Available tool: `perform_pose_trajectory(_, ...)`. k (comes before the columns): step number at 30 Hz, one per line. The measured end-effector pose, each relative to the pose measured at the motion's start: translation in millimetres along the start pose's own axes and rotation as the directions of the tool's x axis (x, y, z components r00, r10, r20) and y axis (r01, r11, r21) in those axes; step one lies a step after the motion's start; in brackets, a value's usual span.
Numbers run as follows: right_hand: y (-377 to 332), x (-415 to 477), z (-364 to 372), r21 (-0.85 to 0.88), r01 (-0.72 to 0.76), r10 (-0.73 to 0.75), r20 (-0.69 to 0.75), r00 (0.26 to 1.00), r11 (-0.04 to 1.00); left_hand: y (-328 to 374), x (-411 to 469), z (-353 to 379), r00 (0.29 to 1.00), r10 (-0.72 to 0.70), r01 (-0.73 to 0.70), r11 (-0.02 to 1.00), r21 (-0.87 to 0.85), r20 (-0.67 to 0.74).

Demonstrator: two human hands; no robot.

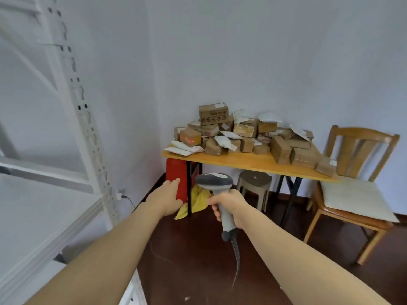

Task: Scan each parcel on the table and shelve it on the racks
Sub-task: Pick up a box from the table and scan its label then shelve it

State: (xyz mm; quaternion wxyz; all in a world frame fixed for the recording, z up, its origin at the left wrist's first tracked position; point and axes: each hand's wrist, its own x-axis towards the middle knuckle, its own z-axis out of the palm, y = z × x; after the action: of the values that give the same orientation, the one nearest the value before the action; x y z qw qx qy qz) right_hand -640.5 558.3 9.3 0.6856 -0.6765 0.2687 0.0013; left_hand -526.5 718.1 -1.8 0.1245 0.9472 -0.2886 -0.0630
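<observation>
A person's right hand (pixel 229 204) grips a grey barcode scanner (pixel 214 181) by its handle. The left hand (pixel 165 199) is stretched forward beside it, fingers loose and holding nothing. The heap of cardboard parcels (pixel 242 137) lies well beyond both hands, piled along the back edge of the wooden table (pixel 242 164), with the white rack (pixel 83 111) at left.

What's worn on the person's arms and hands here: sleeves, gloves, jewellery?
Nothing visible. The left hand and right hand are bare: no gloves, rings or tape. The left forearm and right forearm are uncovered down to the frame edge, so no sleeve or cuff shows. No watch, band or marking at either wrist. Anything worn higher up is out of view.
</observation>
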Motion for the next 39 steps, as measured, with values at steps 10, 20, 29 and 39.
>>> perform_pose_trajectory(10,-78.7,155.4,-110.1,0.091,0.020,0.008,-0.293,0.956,0.996,48.3,218.1,14.8,0.991,0.099,-0.088,0.989,-0.119,0.094)
perform_pose_trajectory(20,-113.3,316.3,-177.4,0.216,0.048,0.015,-0.281,0.959,0.975,65.2,383.8,24.4,0.992,0.048,-0.033,0.991,-0.127,0.114)
perform_pose_trajectory(29,-196.7,482.4,-248.3,0.371,0.028,0.010,-0.102,0.995,0.928,87.2,541.3,-0.2,0.993,-0.119,0.117,0.980,-0.161,-0.007)
perform_pose_trajectory(39,-248.1,649.6,-276.2,0.379,0.017,0.024,-0.104,0.994,0.925,71.0,684.4,-23.2,0.929,-0.351,0.313,0.915,-0.255,-0.117)
